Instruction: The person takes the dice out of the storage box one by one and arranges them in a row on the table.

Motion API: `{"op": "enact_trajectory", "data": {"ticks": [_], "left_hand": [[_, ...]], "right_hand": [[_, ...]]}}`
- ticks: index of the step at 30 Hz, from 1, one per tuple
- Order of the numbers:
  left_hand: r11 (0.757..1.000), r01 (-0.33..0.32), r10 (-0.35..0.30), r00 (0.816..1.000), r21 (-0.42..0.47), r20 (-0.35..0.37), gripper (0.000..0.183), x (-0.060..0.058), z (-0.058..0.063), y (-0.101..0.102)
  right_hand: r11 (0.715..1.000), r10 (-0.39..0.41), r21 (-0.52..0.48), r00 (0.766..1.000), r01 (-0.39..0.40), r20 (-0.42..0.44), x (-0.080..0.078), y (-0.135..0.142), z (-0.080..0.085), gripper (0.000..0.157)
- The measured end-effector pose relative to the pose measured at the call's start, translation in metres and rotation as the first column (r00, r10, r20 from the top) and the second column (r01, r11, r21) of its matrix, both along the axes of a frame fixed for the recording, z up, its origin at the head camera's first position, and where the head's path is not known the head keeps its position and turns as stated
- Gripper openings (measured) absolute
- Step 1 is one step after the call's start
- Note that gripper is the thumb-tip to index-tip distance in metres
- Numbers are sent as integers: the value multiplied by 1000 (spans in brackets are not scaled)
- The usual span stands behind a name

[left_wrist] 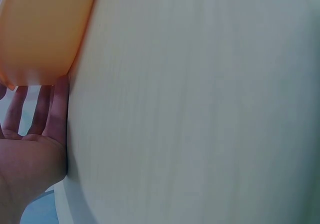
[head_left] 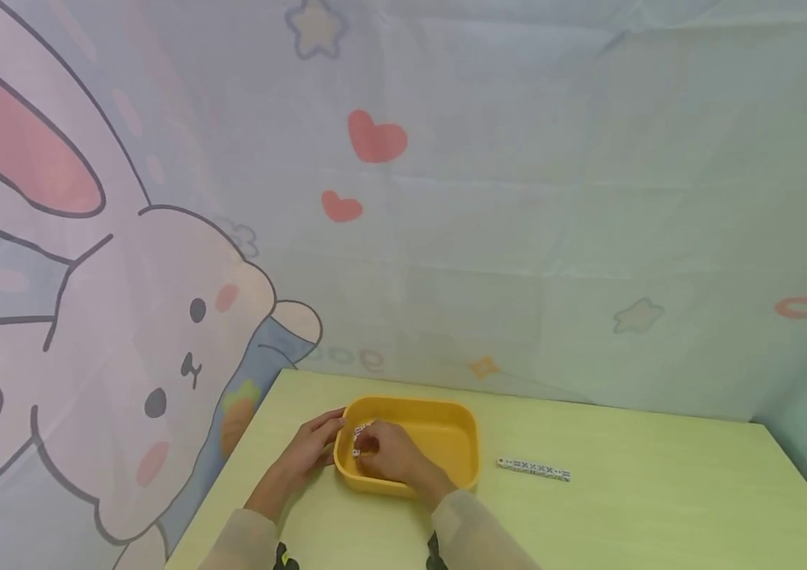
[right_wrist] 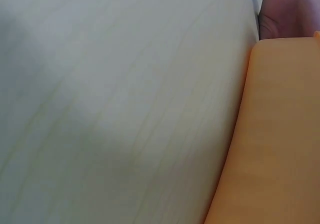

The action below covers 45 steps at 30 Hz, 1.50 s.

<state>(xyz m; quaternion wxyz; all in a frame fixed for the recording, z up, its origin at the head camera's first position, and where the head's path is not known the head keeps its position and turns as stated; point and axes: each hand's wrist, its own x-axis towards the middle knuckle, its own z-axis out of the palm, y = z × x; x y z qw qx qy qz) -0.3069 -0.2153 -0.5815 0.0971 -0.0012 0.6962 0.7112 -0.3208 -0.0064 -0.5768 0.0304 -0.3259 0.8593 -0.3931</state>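
Note:
A yellow tray (head_left: 446, 409) sits on the table, with several small white dice (head_left: 356, 453) at its left end. My right hand (head_left: 392, 453) reaches down into the tray, fingers bent and fingertips right at the dice; I cannot tell whether a die is pinched, as the hand hides part of them. My left hand (head_left: 312, 445) rests at the tray's left side. In the left wrist view the fingers (left_wrist: 59, 106) of that hand stretch straight to the outside of the orange-looking tray wall (left_wrist: 45, 33). The right wrist view shows mostly the tray's near wall (right_wrist: 280, 134).
To the right of the tray, a straight row of white dice (head_left: 534, 469) with dark marks lies on the pale green table (head_left: 645, 491). Behind the table hangs a cloth backdrop (head_left: 489, 237) printed with a rabbit, hearts and stars.

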Motion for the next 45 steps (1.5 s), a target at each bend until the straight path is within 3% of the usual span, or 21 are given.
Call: {"op": "enact_trajectory", "data": {"ticks": [6, 15, 31, 45], "left_hand": [[1000, -2, 2, 1000, -3, 5, 57, 1, 4, -2], [1000, 7, -7, 1000, -9, 8, 58, 1, 2, 0], [1000, 1, -1, 1000, -19, 6, 57, 2, 2, 1], [1000, 18, -18, 1000, 1, -4, 58, 3, 1, -1]], "right_hand": [[1000, -2, 9, 998, 2, 57, -1, -2, 3, 12], [999, 45, 0, 999, -45, 25, -4, 0, -3, 14], [995, 92, 19, 995, -93, 42, -2, 2, -3, 14], [998, 60, 5, 995, -60, 79, 1, 2, 3, 15]]}}
